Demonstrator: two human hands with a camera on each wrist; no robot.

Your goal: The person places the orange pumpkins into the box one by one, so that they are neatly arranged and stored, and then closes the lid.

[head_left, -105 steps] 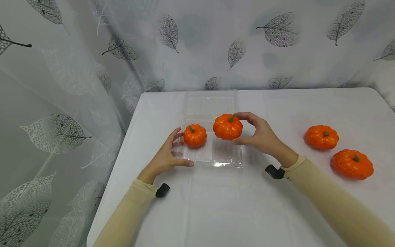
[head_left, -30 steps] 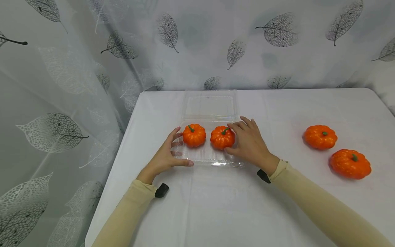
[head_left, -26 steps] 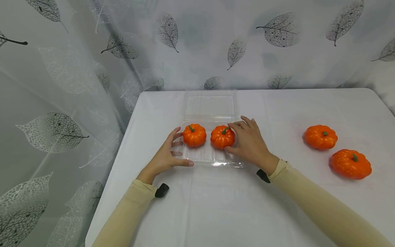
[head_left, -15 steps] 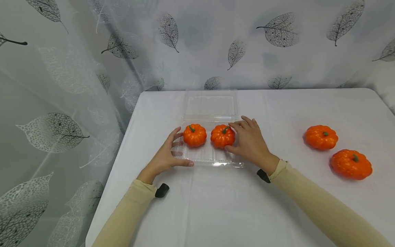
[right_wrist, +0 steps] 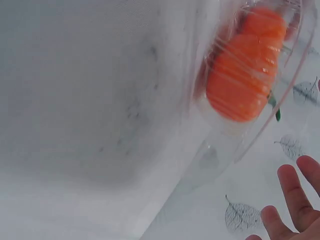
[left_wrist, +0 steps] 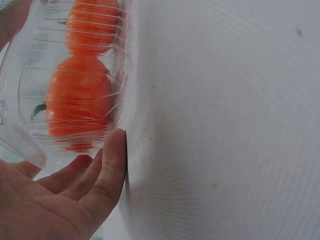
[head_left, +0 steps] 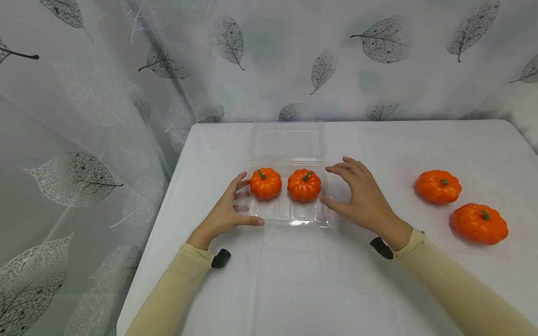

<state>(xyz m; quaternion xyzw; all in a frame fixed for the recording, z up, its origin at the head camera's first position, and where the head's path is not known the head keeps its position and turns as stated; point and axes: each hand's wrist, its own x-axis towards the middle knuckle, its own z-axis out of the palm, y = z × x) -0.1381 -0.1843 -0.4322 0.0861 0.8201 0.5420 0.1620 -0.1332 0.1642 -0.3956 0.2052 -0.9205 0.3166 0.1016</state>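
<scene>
Two small orange pumpkins with green stems, a left one [head_left: 265, 183] and a right one [head_left: 304, 185], sit side by side in a clear plastic clamshell container [head_left: 290, 219]. Its lid [head_left: 287, 142] lies folded back. My left hand [head_left: 222, 214] holds the container at its left front corner, fingers along the left wall and thumb at the front edge. The left wrist view shows these fingers [left_wrist: 107, 175] against the clear end wall. My right hand [head_left: 363, 198] is just right of the container, holding nothing, thumb and fingers spread apart. In the right wrist view its fingers [right_wrist: 295, 195] are apart from the container.
Two more pumpkins, a rear one [head_left: 438, 187] and a larger front one [head_left: 479, 224], lie on the right of the white table [head_left: 311, 280]. A leaf-patterned curtain [head_left: 269, 60] hangs behind and to the left.
My right hand brought the right pumpkin down into the container, let go of it, and has drawn back to the right. The left hand has stayed in place.
</scene>
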